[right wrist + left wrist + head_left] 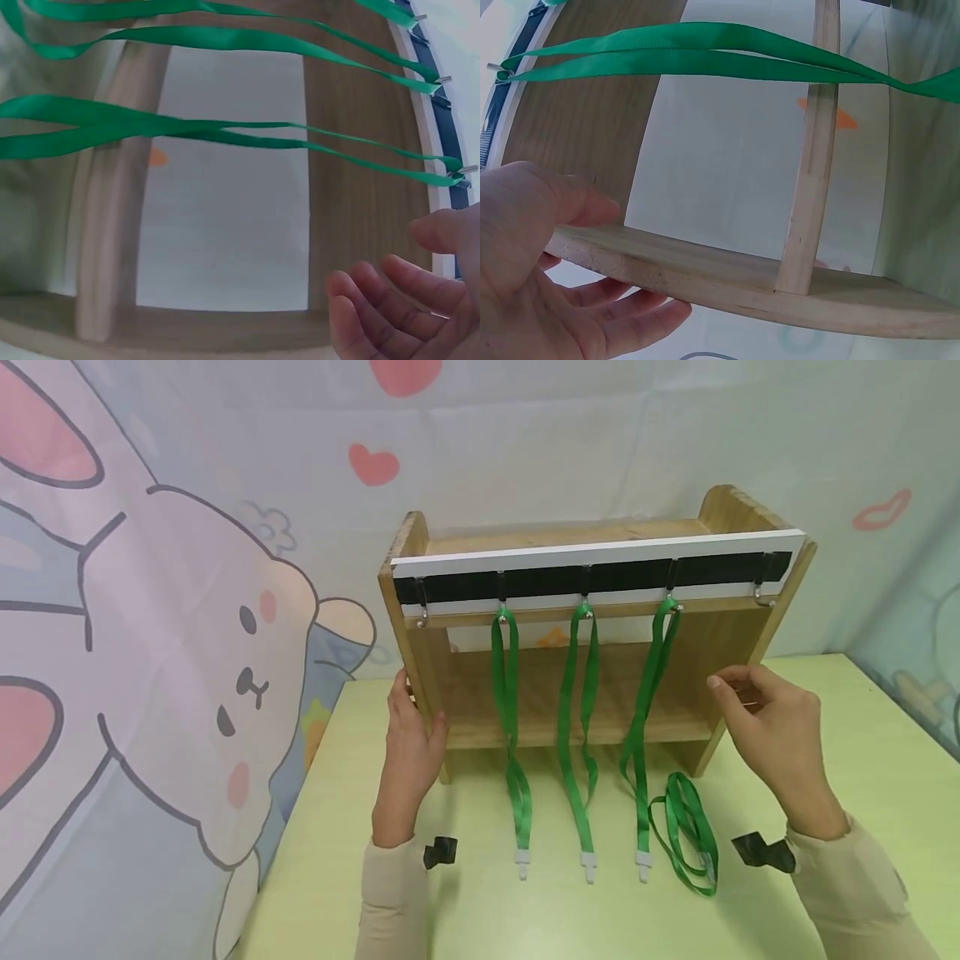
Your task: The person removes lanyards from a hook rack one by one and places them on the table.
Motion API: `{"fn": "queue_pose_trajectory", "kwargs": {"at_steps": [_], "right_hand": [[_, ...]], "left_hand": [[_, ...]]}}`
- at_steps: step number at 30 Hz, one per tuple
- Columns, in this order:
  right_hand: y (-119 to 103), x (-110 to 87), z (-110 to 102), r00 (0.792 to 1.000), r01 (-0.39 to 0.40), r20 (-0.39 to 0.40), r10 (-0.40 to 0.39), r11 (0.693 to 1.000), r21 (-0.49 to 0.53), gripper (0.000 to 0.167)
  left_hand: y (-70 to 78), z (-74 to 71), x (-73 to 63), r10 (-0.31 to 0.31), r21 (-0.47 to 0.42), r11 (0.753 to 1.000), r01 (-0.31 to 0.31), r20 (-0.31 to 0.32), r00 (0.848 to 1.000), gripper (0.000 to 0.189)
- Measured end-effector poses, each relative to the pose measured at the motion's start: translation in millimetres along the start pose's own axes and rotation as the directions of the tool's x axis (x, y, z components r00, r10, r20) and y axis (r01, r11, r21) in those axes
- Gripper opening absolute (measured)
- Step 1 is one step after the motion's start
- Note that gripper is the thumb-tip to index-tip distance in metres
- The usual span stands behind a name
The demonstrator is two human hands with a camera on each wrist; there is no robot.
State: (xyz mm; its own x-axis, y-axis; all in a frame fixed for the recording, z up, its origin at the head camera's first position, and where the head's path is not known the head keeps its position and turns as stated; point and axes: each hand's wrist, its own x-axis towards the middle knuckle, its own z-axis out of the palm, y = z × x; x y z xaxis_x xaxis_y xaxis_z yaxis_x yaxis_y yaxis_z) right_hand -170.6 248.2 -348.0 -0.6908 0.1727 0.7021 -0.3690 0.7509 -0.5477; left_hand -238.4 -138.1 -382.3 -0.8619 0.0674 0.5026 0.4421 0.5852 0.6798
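Note:
A small wooden rack [573, 689] stands on the table, a white and black strip [630, 573] with several hooks along its top front. My left hand [417, 735] grips the rack's left side panel [705, 281], thumb on the inner face and fingers around the outside. Beside the right side panel, my right hand [780, 727] has loosely bent fingers and holds nothing. From the inner hooks hang three green lanyards: a left one [507, 693], a middle one [566, 718] and a right one [637, 735]. Their white clips dangle at the bottom.
A coiled green lanyard [701, 827] lies on the light green table [315, 877], in front of the rack's right side. The left end hook [422, 617] and right end hook [762, 597] bear nothing. A cartoon-printed cloth [525, 452] hangs behind and at the left.

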Motion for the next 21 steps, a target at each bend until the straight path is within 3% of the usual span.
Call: {"fn": "queue_pose_trajectory", "kwargs": {"at_steps": [9,21], "right_hand": [[-14.7,11.4,7.8,1.000,0.001,0.009,-0.002,0.997,0.080,0.017],[-36.2,31.1,27.5,0.998,0.017,0.065,-0.026,0.991,0.134,0.020]], "left_hand": [[-3.6,1.7,-0.7,0.037,-0.004,0.999,-0.037,-0.003,0.999,0.074],[-1.2,0.1,0.5,0.030,0.006,1.000,-0.030,0.004,1.000,0.075]]}}
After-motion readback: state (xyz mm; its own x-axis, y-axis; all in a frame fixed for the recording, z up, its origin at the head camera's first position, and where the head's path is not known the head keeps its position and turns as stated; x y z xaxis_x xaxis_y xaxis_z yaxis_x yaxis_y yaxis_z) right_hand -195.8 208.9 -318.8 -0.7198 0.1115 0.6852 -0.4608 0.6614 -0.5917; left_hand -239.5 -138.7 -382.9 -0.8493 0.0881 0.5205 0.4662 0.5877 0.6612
